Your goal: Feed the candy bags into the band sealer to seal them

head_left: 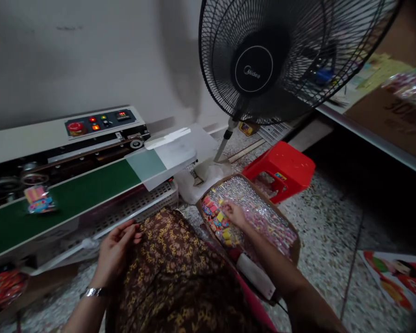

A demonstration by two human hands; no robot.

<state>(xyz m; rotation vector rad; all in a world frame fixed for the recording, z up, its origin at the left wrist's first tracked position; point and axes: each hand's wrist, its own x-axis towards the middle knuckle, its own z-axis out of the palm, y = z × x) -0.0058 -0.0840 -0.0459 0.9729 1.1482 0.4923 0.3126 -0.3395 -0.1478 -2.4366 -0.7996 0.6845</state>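
Observation:
My right hand (pixel 234 215) reaches into a shallow cardboard box (pixel 293 222) on the right. Its fingers pinch among small yellow, pink and blue pieces (pixel 217 217) at the box's left end; what they hold is too small to make out. Shiny clear packets (pixel 260 201) fill the rest of the box. My left hand (pixel 117 247) is beside the brown flowered cloth (pixel 173 259) over my lap, fingers curled together, nothing visible in them. Left of it, a clear packet with striped and blue pieces (pixel 39 200) lies on the green conveyor belt (pixel 93 185).
The belt machine's control panel (pixel 100 124) has lit buttons and a red knob. A black standing fan (pixel 253 69) rises ahead. Behind the box is a red plastic stool (pixel 280 166). A white-and-red handheld device (pixel 253 273) with a cord lies beside my lap. A table edge (pixel 374 132) stands right.

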